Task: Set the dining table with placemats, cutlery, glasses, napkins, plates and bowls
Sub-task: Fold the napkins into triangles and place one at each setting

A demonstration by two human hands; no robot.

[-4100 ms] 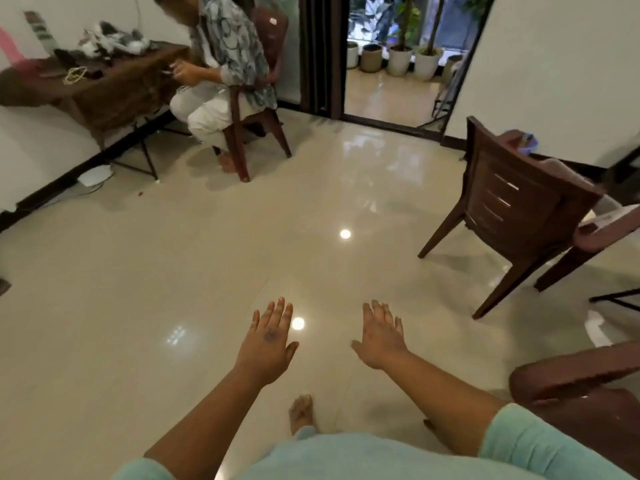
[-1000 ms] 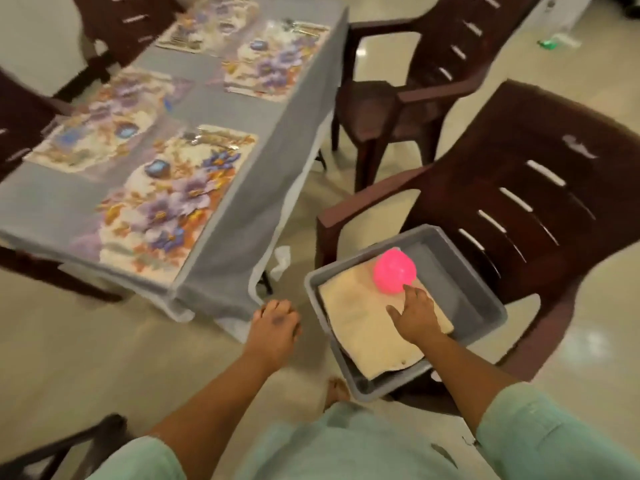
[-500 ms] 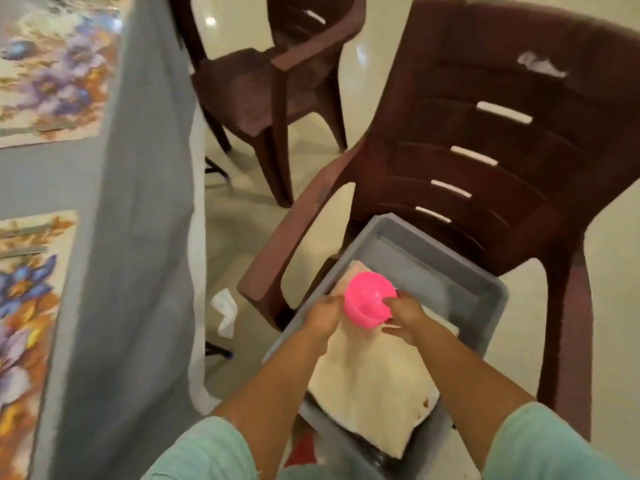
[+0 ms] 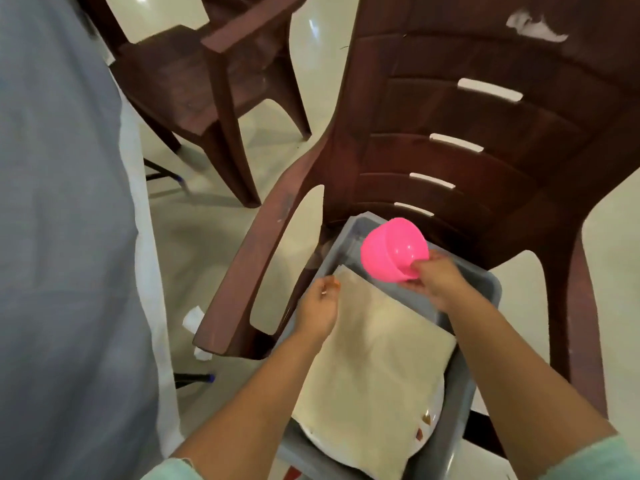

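A grey plastic tub sits on the seat of a dark brown chair. My right hand pinches the rim of a pink bowl, tilted above the tub's far end. Inside the tub lie folded cream napkins, and under them the rim of a white plate shows. My left hand hovers at the napkins' left corner with its fingers curled, and I cannot tell whether it pinches the cloth.
The table's grey cloth hangs down the whole left side, with a white underlayer at its edge. A second brown chair stands behind, between table and tub chair. Glossy cream floor shows between the chairs.
My view swung from the room to the tub on the chair. My right hand lifted the pink bowl off the napkins and tilted it; my left hand left the bowl and dropped to the napkins.
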